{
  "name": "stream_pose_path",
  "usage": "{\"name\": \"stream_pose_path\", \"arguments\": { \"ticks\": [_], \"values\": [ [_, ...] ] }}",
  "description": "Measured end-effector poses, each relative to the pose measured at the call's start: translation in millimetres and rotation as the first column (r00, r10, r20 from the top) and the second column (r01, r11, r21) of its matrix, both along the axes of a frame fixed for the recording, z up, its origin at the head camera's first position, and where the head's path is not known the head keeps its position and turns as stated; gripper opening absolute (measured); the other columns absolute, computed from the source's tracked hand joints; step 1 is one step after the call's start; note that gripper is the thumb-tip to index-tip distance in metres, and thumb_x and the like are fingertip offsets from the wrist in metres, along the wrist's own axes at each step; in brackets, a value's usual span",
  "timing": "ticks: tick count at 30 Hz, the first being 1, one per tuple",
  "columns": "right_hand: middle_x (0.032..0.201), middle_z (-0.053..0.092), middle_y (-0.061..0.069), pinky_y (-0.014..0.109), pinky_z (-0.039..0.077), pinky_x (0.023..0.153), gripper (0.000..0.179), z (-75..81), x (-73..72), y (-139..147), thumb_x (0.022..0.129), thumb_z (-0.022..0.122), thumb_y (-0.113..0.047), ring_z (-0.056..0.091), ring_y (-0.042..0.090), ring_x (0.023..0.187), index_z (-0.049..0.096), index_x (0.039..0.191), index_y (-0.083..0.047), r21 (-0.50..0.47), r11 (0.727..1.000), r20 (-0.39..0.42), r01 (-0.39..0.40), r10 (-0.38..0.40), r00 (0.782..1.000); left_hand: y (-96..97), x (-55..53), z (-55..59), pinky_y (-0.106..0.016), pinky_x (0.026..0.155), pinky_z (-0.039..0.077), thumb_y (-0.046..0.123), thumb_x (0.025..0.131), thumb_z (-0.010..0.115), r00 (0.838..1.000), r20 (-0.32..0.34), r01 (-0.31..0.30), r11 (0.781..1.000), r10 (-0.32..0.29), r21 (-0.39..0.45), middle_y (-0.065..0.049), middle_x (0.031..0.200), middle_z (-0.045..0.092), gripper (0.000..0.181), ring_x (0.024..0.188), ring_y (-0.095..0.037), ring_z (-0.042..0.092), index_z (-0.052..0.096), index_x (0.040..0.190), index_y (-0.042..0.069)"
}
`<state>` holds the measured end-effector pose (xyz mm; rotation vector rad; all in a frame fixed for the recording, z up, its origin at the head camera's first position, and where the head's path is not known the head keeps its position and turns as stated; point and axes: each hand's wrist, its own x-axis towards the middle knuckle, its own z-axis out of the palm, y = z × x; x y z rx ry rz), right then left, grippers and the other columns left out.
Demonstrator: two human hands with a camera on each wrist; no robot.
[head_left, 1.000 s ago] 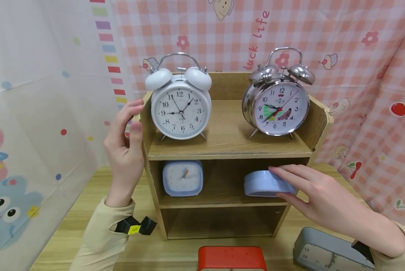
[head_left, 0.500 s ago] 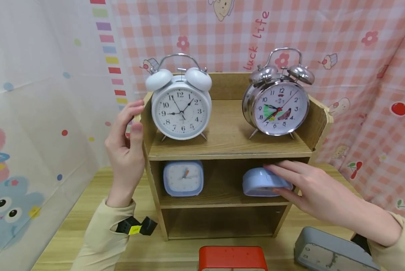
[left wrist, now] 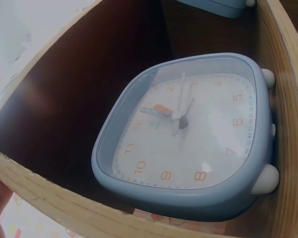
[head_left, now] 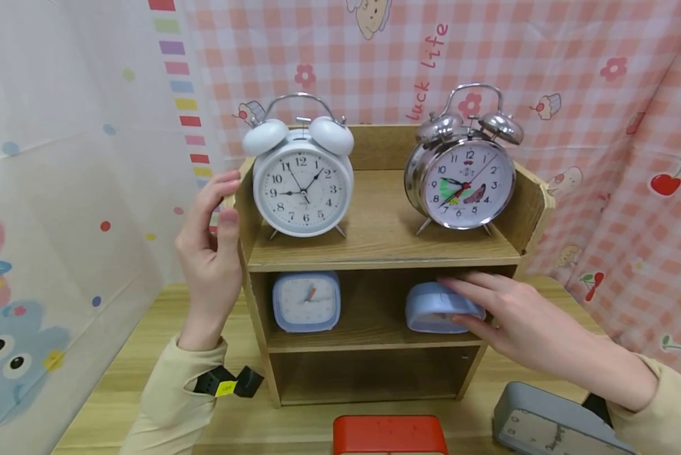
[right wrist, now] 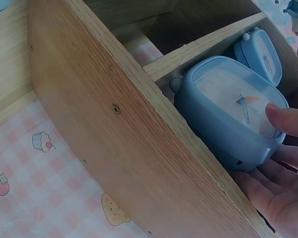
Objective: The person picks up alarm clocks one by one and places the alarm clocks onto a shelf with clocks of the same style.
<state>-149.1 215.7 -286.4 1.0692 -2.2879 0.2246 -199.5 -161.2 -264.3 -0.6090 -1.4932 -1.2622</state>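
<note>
My right hand (head_left: 525,316) pinches a light-blue alarm clock (head_left: 422,306) at the right end of the wooden shelf's (head_left: 386,254) middle level. The thumb lies on its face and the fingers on its top side, as the right wrist view also shows. Its face leans downward. A matching blue alarm clock (head_left: 303,321) stands upright at the left of that level, facing out; it fills much of the left wrist view. My left hand (head_left: 206,259) holds the shelf's left side panel near the top, its thumb at the front edge.
On the top level stand a white twin-bell alarm clock (head_left: 291,212) at left and a silver twin-bell alarm clock (head_left: 460,212) at right. A red clock (head_left: 388,431) and a grey clock (head_left: 551,414) lie on the table before the shelf. Patterned cloth (head_left: 386,82) hangs behind.
My right hand has moved the blue clock slightly left and tipped it so more of its face shows. The left hand stays on the panel.
</note>
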Motion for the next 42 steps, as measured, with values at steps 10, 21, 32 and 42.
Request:
{"name": "stream_pose_path", "arguments": {
  "ticks": [10,21,32,42],
  "values": [
    [0.109,0.077,-0.002,0.031,0.060,0.071,0.041,2.2,2.5,-5,0.093,0.081,-0.024,0.073,0.009,0.089,0.068,0.131,-0.016,0.032,0.999,-0.012,0.021,-0.021,1.000,-0.7,-0.6,-0.5,-0.018,0.050,0.025,0.059,0.103,0.055,1.000,0.005,0.006,1.000,-0.006,-0.001,-0.002,0.137,0.071,0.067,0.087,0.002,0.061,0.068,0.127,-0.003],
    [0.119,0.069,0.010,0.040,0.060,0.079,0.055,1.1,1.2,-15,0.116,0.029,-0.039,0.067,0.026,0.102,0.073,0.121,-0.007,0.082,0.997,-0.275,-0.005,0.028,0.961,0.1,-1.5,2.3,-0.017,0.050,0.024,0.057,0.103,0.056,1.000,-0.013,0.016,1.000,-0.015,0.013,-0.002,0.137,0.071,0.066,0.084,0.002,0.060,0.068,0.127,-0.003],
    [0.119,0.075,0.005,0.043,0.062,0.080,0.058,1.7,-2.6,-6,0.074,0.088,0.000,0.073,0.024,0.104,0.070,0.129,-0.009,0.137,0.989,-0.174,0.049,-0.024,0.984,0.2,0.3,-1.1,-0.019,0.050,0.023,0.057,0.104,0.055,1.000,0.009,0.001,1.000,-0.001,-0.008,-0.007,0.139,0.071,0.063,0.069,0.003,0.045,0.068,0.129,0.000],
    [0.111,0.076,0.006,0.042,0.061,0.075,0.050,3.4,-7.4,-9,0.079,0.078,0.005,0.074,0.024,0.095,0.070,0.127,-0.007,0.186,0.977,-0.179,0.104,-0.070,0.981,0.7,1.1,-1.3,-0.015,0.056,0.029,0.054,0.105,0.055,1.000,0.006,0.015,1.000,-0.015,0.004,-0.009,0.139,0.070,0.063,0.111,-0.003,0.068,0.067,0.129,-0.003]
  ]
}}
